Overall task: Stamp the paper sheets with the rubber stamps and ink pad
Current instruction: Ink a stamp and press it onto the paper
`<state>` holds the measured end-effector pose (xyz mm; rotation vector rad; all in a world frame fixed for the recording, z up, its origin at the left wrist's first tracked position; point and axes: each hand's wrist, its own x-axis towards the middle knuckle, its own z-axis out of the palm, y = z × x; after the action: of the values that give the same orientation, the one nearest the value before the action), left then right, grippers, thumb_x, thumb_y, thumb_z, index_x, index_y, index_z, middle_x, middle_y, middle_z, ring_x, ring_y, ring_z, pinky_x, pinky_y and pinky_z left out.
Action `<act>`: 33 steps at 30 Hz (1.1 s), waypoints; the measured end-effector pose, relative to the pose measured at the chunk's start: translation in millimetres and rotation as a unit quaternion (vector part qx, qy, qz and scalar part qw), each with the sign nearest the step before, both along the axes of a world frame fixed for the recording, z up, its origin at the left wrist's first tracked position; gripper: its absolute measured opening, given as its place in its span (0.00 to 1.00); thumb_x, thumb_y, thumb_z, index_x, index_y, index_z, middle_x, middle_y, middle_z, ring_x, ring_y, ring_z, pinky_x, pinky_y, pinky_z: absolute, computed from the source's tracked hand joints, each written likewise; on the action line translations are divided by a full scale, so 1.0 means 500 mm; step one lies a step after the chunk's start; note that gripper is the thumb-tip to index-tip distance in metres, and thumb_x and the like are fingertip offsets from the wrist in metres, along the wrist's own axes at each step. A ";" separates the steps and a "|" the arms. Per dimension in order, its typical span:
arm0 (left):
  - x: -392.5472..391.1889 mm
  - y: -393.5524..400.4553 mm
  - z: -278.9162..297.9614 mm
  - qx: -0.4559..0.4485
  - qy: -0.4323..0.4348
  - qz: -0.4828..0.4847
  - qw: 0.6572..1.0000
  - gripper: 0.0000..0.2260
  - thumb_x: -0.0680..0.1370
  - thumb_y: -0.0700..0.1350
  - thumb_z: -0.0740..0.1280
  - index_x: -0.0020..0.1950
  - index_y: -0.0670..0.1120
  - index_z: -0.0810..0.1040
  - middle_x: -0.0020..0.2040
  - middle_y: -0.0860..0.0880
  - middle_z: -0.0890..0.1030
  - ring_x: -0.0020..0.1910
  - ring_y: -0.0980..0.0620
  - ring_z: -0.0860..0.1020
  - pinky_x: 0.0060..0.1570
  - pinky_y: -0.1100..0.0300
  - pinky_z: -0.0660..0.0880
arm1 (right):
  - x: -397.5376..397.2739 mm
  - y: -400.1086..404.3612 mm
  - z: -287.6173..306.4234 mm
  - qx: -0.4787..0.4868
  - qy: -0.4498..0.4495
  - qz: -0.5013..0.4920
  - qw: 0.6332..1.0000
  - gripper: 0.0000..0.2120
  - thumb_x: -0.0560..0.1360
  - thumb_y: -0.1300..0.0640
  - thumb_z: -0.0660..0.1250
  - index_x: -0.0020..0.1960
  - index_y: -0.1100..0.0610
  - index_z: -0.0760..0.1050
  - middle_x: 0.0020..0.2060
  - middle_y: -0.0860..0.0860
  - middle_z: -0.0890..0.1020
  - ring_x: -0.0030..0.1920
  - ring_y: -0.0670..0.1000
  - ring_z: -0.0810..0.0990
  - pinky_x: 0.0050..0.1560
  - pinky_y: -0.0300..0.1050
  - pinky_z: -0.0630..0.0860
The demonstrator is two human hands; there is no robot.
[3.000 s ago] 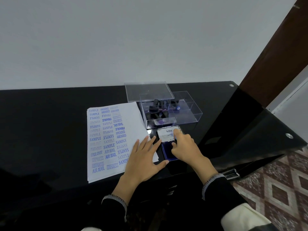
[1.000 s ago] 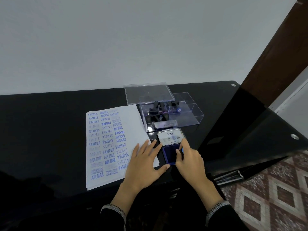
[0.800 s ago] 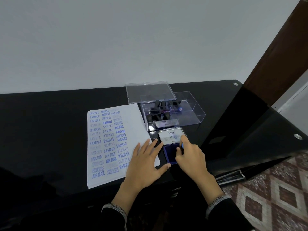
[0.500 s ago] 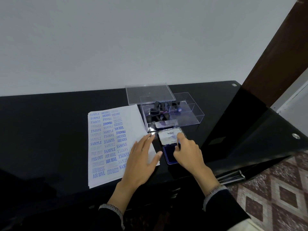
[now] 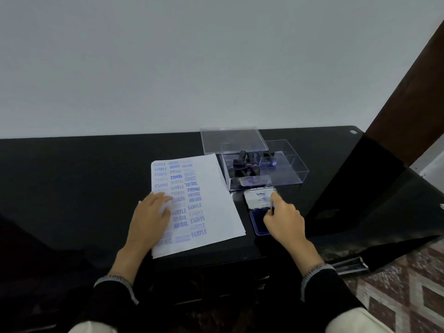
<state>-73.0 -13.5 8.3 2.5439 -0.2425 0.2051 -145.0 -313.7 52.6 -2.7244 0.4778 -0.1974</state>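
My left hand (image 5: 150,218) lay flat on the paper sheets (image 5: 211,188), fingers straight and slightly spread, palm across the stack's left edge, holding nothing. The sheets sat near the desk's front edge, a little left of its middle, the top one covered with blue stamped words down its left half.

My right hand (image 5: 283,218) was over the ink pad (image 5: 258,200), which lay just beside the right edge of the sheets, close to the front of the desk (image 5: 72,176). The pad's case was open, its labelled lid raised at the back and the blue pad toward me. My fingers were curled, the forefinger reaching to the lid; something small and bluish showed at my fingertips, but I could not tell whether I was pinching a stamp or only touching the lid.

Behind the pad, touching or nearly so, stood the clear plastic box (image 5: 288,174), with the rubber stamps (image 5: 245,165) heaped in its left part. Its clear lid (image 5: 233,139) lay against its back left corner, toward the wall.
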 end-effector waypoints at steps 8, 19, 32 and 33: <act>-0.014 0.035 -0.023 -0.005 0.011 -0.082 0.997 0.27 0.73 0.66 0.54 0.67 0.56 0.74 0.74 0.54 0.66 0.76 0.53 0.57 0.74 0.49 0.48 | -0.049 0.009 -0.043 0.014 -0.077 -0.024 0.997 0.09 0.79 0.57 0.60 0.44 0.53 0.61 0.30 0.47 0.73 0.30 0.52 0.72 0.27 0.43 0.59; -0.021 0.041 -0.035 0.064 0.011 -0.096 0.993 0.33 0.68 0.73 0.52 0.71 0.62 0.66 0.75 0.58 0.62 0.76 0.57 0.55 0.74 0.54 0.44 | -0.031 0.047 0.010 0.155 -0.052 -0.003 0.987 0.05 0.81 0.53 0.53 0.49 0.54 0.62 0.34 0.53 0.76 0.35 0.54 0.75 0.36 0.51 0.69; -0.015 0.035 -0.039 0.048 -0.033 -0.074 0.996 0.33 0.67 0.76 0.58 0.66 0.61 0.71 0.71 0.59 0.68 0.71 0.59 0.62 0.70 0.58 0.47 | 0.002 0.193 0.005 0.159 0.021 0.315 0.935 0.09 0.81 0.49 0.57 0.45 0.53 0.66 0.30 0.53 0.71 0.29 0.48 0.66 0.33 0.42 0.64; -0.015 0.035 -0.040 0.048 -0.035 -0.073 0.996 0.33 0.67 0.76 0.59 0.66 0.61 0.71 0.70 0.59 0.68 0.71 0.59 0.62 0.70 0.57 0.48 | 0.005 0.194 0.008 0.147 0.026 0.325 0.934 0.09 0.81 0.49 0.57 0.46 0.53 0.66 0.30 0.53 0.71 0.29 0.48 0.65 0.32 0.42 0.63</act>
<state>-80.3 4.0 -11.9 2.6031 -0.4754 0.2308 -142.6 -216.6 56.7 -2.4353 -0.3672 0.1168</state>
